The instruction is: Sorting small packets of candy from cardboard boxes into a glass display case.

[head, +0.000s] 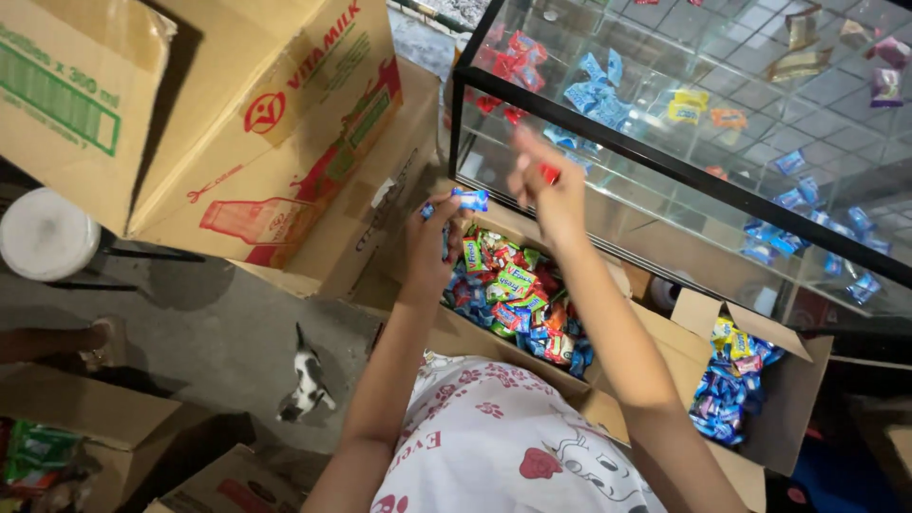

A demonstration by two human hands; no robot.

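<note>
My left hand (432, 245) is raised over an open cardboard box (475, 337) full of small wrapped candies (513, 299) in blue, green and red. Its fingers pinch a blue-wrapped candy (469, 199). My right hand (546, 195) is higher, in front of the black edge of a glass display case (665, 166), and pinches a small red candy (549, 173). More wrapped candies (594, 90) lie spread on the glass shelves inside the case.
A second open box (760, 389) with blue and yellow candies stands to the right. Large printed cartons (237, 123) are stacked at the upper left. A small black-and-white kitten (306, 385) sits on the concrete floor. More boxes (114, 427) lie at the lower left, a white round stool (43, 236) at the left.
</note>
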